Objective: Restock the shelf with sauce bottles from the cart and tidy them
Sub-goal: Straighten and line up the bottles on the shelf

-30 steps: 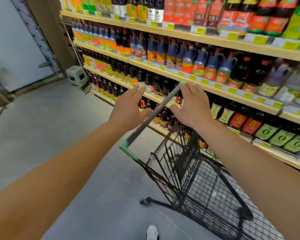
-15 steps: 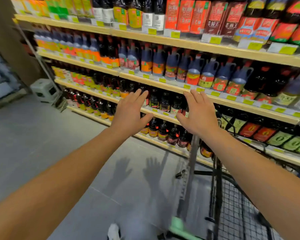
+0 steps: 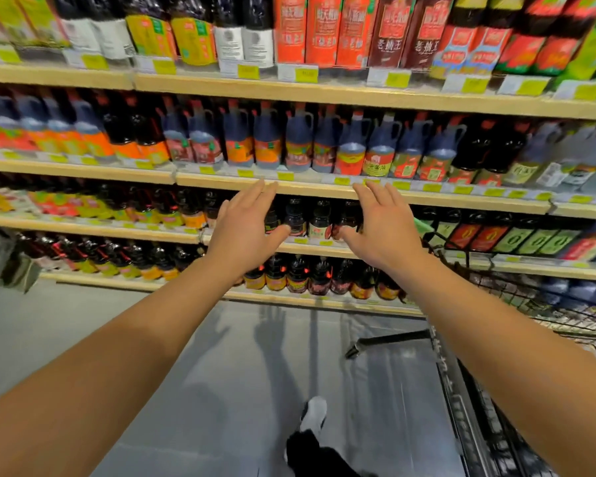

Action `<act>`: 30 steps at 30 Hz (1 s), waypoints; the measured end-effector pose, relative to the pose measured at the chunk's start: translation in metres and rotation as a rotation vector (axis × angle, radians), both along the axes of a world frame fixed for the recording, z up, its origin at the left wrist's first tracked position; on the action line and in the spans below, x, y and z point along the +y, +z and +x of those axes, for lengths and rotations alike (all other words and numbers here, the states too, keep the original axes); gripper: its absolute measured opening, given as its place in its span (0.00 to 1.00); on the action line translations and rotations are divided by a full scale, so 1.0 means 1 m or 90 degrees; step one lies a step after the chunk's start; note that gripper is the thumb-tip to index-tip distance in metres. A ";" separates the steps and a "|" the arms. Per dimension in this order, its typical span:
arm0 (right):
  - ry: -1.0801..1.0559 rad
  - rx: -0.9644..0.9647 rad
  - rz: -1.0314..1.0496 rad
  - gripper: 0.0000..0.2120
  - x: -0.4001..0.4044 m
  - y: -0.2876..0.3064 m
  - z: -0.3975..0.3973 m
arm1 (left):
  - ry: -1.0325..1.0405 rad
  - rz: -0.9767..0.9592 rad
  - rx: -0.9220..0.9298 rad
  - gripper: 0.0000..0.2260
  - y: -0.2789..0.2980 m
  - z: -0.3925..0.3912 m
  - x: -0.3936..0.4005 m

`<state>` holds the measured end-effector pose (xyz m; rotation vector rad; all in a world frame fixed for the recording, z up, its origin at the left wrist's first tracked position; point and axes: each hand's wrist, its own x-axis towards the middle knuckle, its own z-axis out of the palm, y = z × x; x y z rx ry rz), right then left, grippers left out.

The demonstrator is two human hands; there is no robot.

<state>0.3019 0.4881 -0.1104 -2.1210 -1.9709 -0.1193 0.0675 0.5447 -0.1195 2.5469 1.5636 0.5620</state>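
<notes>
Both my arms reach out toward the shelving. My left hand (image 3: 245, 228) and my right hand (image 3: 382, 228) are spread with straight fingers, palms facing each other, holding nothing. Between and behind them stands a row of small dark sauce bottles (image 3: 307, 218) on the third shelf (image 3: 324, 247). My fingertips are level with the edge of the shelf above (image 3: 324, 191), which carries blue jug-shaped sauce bottles (image 3: 351, 146). The black wire cart (image 3: 530, 304) stands at the right, apart from both hands.
Four wooden shelves full of sauce bottles span the whole view, with yellow price tags on their edges. A bottom row of dark bottles (image 3: 300, 277) sits near the grey floor. My shoe (image 3: 313, 414) is on the floor below. A blurred pale object (image 3: 0, 259) stands far left.
Both hands let go of the cart handle and rose toward the shelves. The view swung left to face the shelving, so the cart now sits at the right.
</notes>
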 end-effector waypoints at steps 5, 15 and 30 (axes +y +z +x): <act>-0.018 0.024 0.019 0.37 0.057 -0.009 0.016 | -0.016 -0.003 0.013 0.34 -0.011 0.023 0.062; -0.084 0.095 -0.011 0.37 0.149 -0.027 0.109 | -0.087 -0.037 -0.043 0.34 -0.017 0.124 0.183; -0.213 0.136 0.030 0.35 0.216 -0.075 0.217 | -0.242 -0.024 -0.030 0.33 -0.070 0.261 0.273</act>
